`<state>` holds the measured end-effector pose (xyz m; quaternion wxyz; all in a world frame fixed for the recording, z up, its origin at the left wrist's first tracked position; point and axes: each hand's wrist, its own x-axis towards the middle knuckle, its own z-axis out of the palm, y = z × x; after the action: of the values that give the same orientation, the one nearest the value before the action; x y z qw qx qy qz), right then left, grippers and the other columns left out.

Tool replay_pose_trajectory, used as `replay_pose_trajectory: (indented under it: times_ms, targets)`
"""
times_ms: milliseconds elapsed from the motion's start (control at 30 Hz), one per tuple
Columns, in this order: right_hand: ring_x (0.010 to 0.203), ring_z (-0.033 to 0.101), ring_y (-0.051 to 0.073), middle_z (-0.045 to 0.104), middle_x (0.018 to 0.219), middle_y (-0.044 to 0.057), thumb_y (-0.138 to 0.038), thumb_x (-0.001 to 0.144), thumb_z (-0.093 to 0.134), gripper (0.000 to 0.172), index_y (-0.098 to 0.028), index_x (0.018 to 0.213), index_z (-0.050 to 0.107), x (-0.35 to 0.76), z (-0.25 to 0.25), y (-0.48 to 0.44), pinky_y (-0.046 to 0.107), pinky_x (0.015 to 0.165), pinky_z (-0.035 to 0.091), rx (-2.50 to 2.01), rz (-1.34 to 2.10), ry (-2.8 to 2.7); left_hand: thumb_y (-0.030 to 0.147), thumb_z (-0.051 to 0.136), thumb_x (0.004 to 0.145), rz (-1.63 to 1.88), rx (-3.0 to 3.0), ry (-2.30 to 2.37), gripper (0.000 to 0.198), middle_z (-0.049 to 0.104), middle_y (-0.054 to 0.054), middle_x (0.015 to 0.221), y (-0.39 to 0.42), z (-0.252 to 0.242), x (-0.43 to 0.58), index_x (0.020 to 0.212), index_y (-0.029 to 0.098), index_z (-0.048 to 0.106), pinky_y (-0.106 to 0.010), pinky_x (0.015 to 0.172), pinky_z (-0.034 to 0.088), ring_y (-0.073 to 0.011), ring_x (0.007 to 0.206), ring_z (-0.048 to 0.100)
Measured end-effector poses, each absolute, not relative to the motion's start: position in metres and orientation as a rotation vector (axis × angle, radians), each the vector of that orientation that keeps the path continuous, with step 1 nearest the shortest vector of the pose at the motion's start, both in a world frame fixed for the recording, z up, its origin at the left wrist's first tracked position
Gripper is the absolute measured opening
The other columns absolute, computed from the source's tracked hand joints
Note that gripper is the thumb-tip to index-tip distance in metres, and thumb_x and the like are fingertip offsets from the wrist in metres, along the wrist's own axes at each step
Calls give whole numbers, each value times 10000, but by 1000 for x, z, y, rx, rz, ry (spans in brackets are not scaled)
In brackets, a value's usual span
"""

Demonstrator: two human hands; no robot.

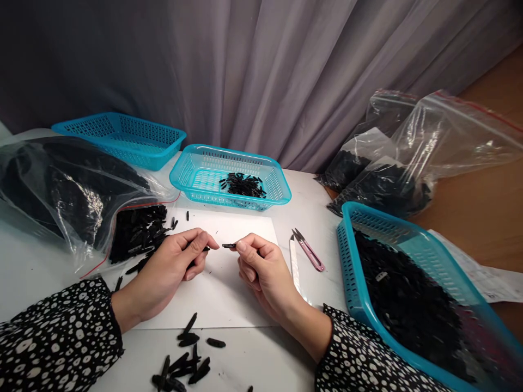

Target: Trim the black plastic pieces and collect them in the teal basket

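My right hand point(265, 267) pinches a small, slim black piece point(228, 245) between thumb and forefinger, its tip pointing left. Facing it, my left hand point(163, 277) is closed, with the dark end of another small black piece point(206, 249) showing near the fingertips. A narrow gap separates the two hands. Both are over a white sheet of paper point(232, 305). Beside my left hand, a heap of black elongated pieces point(141, 226) spills from a clear zip bag point(87, 201). More loose black pieces point(180, 365) lie in front of the sheet. What kind of parts these are, I cannot tell.
A blue basket point(281, 190) with a small pile of black pieces stands behind the sheet, another blue basket point(163, 158) at back left. Pink thread snips point(309, 251) and a white strip point(293, 264) lie right. Beyond are a full blue basket point(347, 272) and clear bags point(433, 130).
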<state>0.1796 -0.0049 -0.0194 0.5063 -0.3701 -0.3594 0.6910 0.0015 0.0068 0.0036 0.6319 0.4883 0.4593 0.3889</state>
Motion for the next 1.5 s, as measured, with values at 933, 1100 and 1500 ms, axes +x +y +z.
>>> replay_pose_trajectory:
  times_ms: [933, 1100, 1500]
  targets:
    - [375, 213, 41, 411, 417, -113, -446, 802, 760, 325, -179, 723, 591, 177, -13, -10, 207, 378, 111, -924, 1735, -858, 338, 704, 854, 923, 1337, 1030, 135, 453, 69, 575, 3, 7, 4, 892, 211, 726, -229, 462, 247, -75, 496, 320]
    - [378, 204, 42, 403, 413, -112, -460, 798, 756, 326, -172, 728, 620, 178, -12, -11, 213, 382, 105, -917, 1744, -863, 374, 702, 859, 911, 1324, 1030, 171, 458, 65, 577, 3, 3, 2, 870, 203, 712, -226, 478, 258, -75, 505, 331]
    - [462, 371, 90, 496, 520, -61, -440, 860, 700, 275, -200, 727, 678, 182, -10, -14, 230, 459, 298, -939, 1571, -1503, 453, 816, 732, 1042, 998, 1064, 332, 551, 39, 581, 9, 6, 2, 727, 152, 674, -204, 447, 189, -33, 450, 305]
